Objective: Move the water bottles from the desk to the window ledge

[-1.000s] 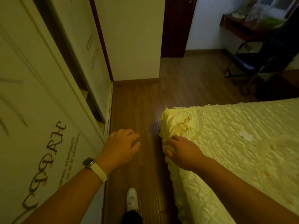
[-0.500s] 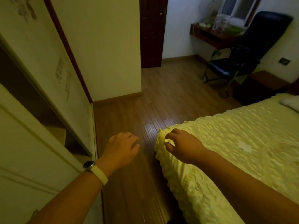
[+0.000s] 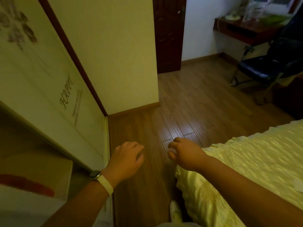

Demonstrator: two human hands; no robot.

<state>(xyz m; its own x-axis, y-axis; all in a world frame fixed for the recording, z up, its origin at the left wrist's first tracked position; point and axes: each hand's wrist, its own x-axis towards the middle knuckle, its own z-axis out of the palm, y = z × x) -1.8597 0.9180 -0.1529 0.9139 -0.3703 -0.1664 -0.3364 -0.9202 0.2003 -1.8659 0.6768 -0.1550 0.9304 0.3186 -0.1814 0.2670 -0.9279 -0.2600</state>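
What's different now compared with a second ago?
The person has walked forward: the right hand has passed the bed corner and is over the floor; the desk and chair look nearer. It and the left hand stay held out, holding nothing.

Water bottles (image 3: 251, 9): we see clear plastic shapes standing upright in a cluster, too blurred for us to count.
Place: we find them on the back of the dark reddish wooden desk (image 3: 237, 29), far across the room at upper right.
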